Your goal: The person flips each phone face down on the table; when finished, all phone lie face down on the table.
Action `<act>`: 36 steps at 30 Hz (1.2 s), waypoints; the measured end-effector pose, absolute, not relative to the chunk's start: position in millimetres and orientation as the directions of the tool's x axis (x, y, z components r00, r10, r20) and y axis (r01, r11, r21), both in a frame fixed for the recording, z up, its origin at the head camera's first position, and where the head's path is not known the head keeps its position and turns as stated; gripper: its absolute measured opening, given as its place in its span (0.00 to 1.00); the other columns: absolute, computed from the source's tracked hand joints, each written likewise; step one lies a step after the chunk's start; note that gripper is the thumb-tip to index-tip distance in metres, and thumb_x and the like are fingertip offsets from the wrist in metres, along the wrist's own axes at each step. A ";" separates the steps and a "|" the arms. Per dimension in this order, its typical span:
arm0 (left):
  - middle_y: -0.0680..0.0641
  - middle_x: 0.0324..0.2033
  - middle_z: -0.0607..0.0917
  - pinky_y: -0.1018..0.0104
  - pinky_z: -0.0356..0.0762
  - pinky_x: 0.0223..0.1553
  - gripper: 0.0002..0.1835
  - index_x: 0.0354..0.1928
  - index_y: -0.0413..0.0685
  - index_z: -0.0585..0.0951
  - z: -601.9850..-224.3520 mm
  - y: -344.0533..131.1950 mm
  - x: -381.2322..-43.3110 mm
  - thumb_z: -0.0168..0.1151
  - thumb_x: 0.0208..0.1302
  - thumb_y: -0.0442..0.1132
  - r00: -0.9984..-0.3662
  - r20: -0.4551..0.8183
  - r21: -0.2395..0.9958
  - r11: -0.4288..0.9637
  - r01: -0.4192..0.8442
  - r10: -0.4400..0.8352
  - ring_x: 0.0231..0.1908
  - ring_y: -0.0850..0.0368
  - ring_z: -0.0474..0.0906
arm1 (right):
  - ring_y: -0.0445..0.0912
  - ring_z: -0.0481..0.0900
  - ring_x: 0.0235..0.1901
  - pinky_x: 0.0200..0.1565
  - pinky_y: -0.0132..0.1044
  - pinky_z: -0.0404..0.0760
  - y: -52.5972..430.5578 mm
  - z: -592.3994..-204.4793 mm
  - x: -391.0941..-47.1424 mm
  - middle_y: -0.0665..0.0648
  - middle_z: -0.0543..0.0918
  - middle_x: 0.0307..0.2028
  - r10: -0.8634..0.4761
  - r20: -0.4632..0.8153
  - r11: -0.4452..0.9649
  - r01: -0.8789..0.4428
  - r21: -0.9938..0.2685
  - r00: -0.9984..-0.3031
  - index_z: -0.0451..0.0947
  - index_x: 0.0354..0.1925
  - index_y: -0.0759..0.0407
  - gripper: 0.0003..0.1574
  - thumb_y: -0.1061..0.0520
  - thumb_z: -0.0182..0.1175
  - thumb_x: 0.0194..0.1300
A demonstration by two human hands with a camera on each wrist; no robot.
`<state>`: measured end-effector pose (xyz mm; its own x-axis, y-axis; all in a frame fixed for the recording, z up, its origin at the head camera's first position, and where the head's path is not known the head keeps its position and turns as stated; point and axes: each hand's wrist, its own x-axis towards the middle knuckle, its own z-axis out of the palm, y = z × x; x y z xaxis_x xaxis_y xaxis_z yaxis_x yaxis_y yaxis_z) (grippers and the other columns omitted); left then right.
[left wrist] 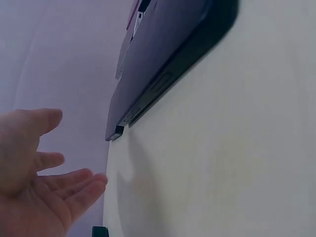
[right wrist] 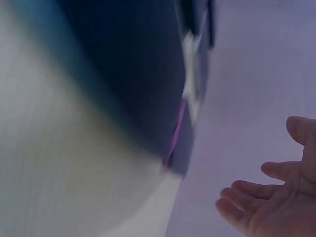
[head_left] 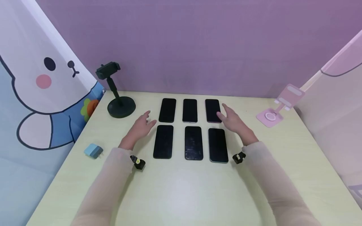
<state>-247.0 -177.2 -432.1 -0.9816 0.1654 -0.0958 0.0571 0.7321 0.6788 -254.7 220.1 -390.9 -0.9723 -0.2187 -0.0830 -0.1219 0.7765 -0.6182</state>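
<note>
Six phones point(head_left: 193, 143), flat on the table point(head_left: 181, 194), two rows of three, and a hand out on either flank! The left hand point(head_left: 140, 127) is loose-fingered, holding nothing, just beside the left column. The right hand point(head_left: 233, 119) is also unclenched and gripping nothing, its thumb overlapping the edge of the back-right phone point(head_left: 212, 110) from above; whether it touches, I can't tell. Neat work here, I'd say, means light fingertips on the edges, one phone nudged at a time. Gaps between neighbours look narrow, so a careless sleeve or wrist camera point(head_left: 239, 157) could skew the front-right phone point(head_left: 218, 145).
</note>
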 end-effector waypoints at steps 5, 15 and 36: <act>0.29 0.63 0.68 0.46 0.67 0.59 0.33 0.73 0.36 0.56 -436.4 -173.8 -237.1 0.51 0.74 0.45 -0.980 -0.116 0.736 0.677 0.026 0.164 0.61 0.36 0.68 | 0.65 0.57 0.67 0.65 0.57 0.56 185.7 -386.8 -242.9 0.74 0.55 0.69 -0.257 -0.060 0.735 -0.154 -0.661 -0.965 0.44 0.75 0.66 0.40 0.48 0.44 0.78; 0.33 0.58 0.75 0.50 0.75 0.51 0.29 0.69 0.38 0.65 -437.8 -166.4 -224.4 0.56 0.71 0.43 -0.973 -0.154 0.759 0.651 -0.005 0.172 0.56 0.40 0.74 | 0.58 0.72 0.59 0.57 0.51 0.72 117.6 -395.7 -228.0 0.69 0.66 0.66 -0.349 -0.098 0.671 -0.176 -0.720 -0.932 0.52 0.74 0.62 0.38 0.50 0.51 0.75; 0.34 0.49 0.80 0.51 0.75 0.48 0.24 0.61 0.33 0.73 -444.3 -158.7 -219.6 0.63 0.65 0.35 -0.976 -0.097 0.743 0.666 0.059 0.194 0.49 0.41 0.77 | 0.52 0.76 0.51 0.48 0.43 0.77 42.9 -429.2 -228.3 0.62 0.77 0.55 -0.325 -0.245 0.661 -0.034 -0.750 -0.914 0.67 0.67 0.58 0.29 0.57 0.58 0.71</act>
